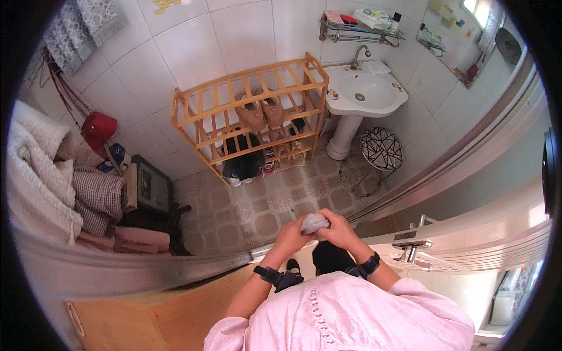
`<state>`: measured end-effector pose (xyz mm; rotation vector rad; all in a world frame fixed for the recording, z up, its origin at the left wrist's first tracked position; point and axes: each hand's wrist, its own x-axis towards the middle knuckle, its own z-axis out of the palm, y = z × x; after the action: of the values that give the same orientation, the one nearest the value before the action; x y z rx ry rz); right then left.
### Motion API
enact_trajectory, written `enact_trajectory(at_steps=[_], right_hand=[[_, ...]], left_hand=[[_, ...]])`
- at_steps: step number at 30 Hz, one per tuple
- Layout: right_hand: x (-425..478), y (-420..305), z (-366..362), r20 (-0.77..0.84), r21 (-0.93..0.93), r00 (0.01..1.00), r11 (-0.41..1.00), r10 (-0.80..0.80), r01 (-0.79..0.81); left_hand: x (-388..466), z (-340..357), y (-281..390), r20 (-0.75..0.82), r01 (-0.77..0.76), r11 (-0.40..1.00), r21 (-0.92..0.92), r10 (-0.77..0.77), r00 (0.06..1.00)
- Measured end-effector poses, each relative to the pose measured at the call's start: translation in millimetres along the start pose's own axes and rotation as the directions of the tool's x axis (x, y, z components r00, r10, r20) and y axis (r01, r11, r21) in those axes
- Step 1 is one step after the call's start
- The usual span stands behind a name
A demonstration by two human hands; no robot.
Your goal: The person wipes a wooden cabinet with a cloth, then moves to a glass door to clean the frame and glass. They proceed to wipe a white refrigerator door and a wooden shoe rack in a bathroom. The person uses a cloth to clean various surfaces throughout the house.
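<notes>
My left hand (293,237) and my right hand (340,229) meet in front of my body, both closed around a small crumpled light-grey cloth (314,223). The cloth is bunched up, and its exact kind cannot be told. Beyond my hands stands a wooden slatted shoe rack (248,98) against the tiled wall. A pair of brown shoes (262,112) rests on it, with a black bag-like item (244,160) and several more shoes lower down. A white pedestal washbasin (373,94) is to the right of the rack.
A round stool with a patterned seat (381,149) stands beside the basin. At left are a grey safe-like box (153,184), a red bag (99,127) and hanging clothes (39,175). A door with a metal handle (412,250) is at right, and a wooden cabinet (131,320) lies lower left.
</notes>
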<state>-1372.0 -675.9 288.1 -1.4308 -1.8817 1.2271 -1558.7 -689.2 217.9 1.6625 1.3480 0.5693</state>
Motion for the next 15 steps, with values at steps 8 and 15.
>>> enact_trajectory(at_steps=[8, 15], right_hand=[[114.7, -15.8, -11.2, -0.29, 0.097, 0.957, 0.995, 0.01, 0.019], [227.8, -13.2, -0.1, -0.274, 0.086, 0.961, 0.996, 0.033, -0.009]], left_hand=[[37.9, -82.1, -46.2, -0.112, 0.18, 0.915, -0.361, -0.234, 0.966], [95.8, -150.0, -95.6, -0.27, 0.131, 0.861, -0.492, -0.294, 0.917]])
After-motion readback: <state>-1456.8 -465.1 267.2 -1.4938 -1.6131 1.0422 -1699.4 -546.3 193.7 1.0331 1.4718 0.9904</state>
